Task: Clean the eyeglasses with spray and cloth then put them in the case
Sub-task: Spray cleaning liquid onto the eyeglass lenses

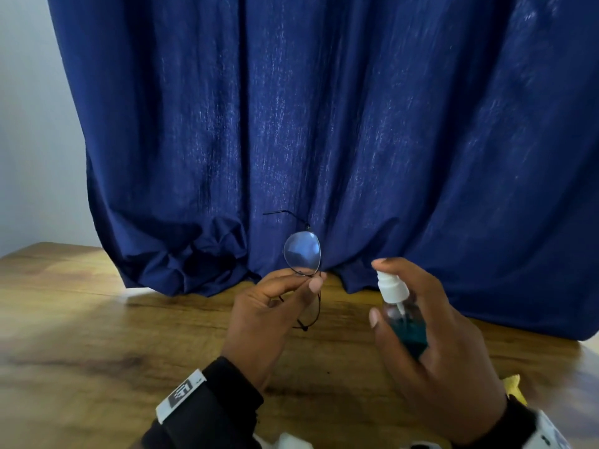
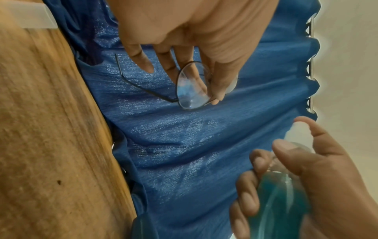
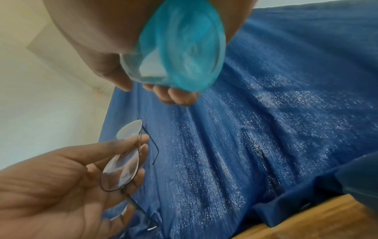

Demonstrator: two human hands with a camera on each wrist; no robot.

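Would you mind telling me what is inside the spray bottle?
The spray bottle holds blue-green liquid, with a thin dip tube running down into it. The right hand wraps its lower part, so the liquid's depth is hidden.

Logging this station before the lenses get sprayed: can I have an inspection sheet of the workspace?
Surface: wooden table, bare patches visible.
Job's things: eyeglasses held upright; spray bottle with blue liquid, nozzle toward glasses; yellow cloth partly hidden; case not seen.
Clutter: white item at near edge, unclear.
Grippers: left hand pinches the glasses; right hand grips the bottle.
Cables: nothing seen.
Surroundings: blue curtain, pale wall.
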